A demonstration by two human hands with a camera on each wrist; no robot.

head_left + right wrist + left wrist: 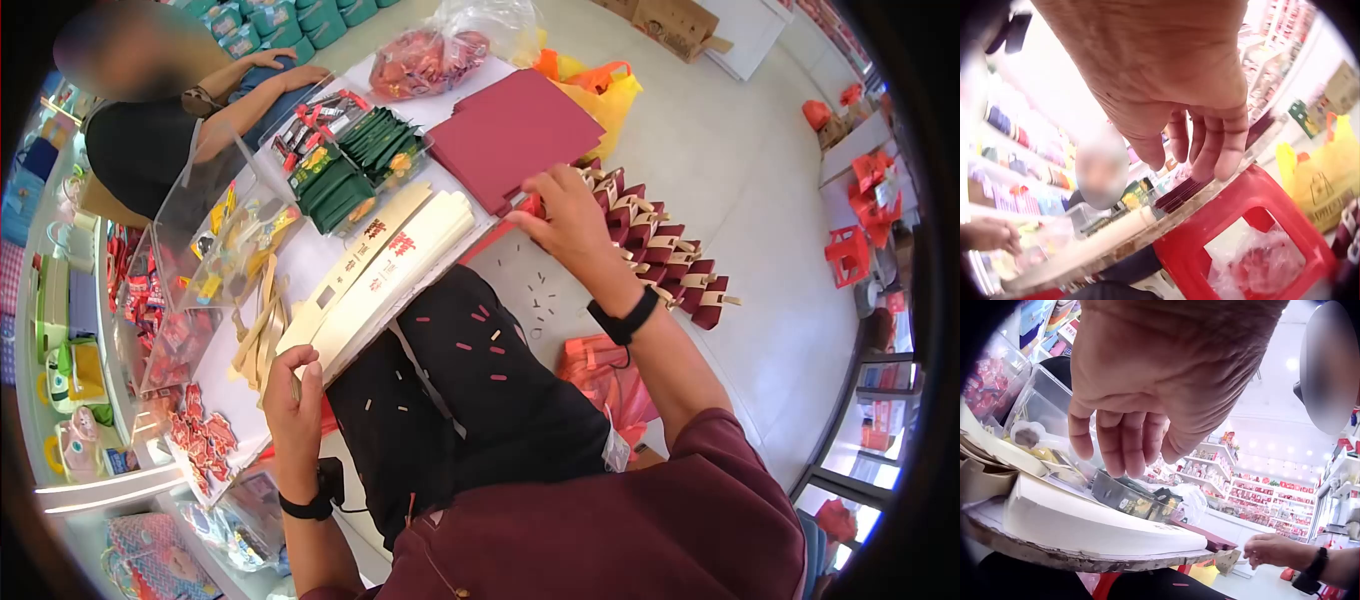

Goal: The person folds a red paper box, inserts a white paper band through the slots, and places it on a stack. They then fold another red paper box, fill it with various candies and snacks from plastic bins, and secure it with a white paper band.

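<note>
A thick stack of cream paper strips [385, 260] with red printed characters lies along the table's near edge. My left hand [292, 405] hovers by the stack's near-left end, fingers loosely bent, nothing in them in the left wrist view. Maroon card sheets [520, 130] lie in a pile at the table's right side. Over the pile's near corner is my right hand [570, 222], its fingers hanging loosely curved. In the right wrist view its fingertips [1227, 167] come right at the edge of the maroon sheets, with nothing held between them.
Clear trays hold green packets [375, 145] and yellow-wrapped items [235, 245]. Beige ribbons [262, 335] lie at left, near red cut-outs [203, 445]. A bag of red items [425, 62] sits at the back. Folded maroon boxes [665, 240] stand right, beyond a red stool [1254, 200]. Someone sits opposite.
</note>
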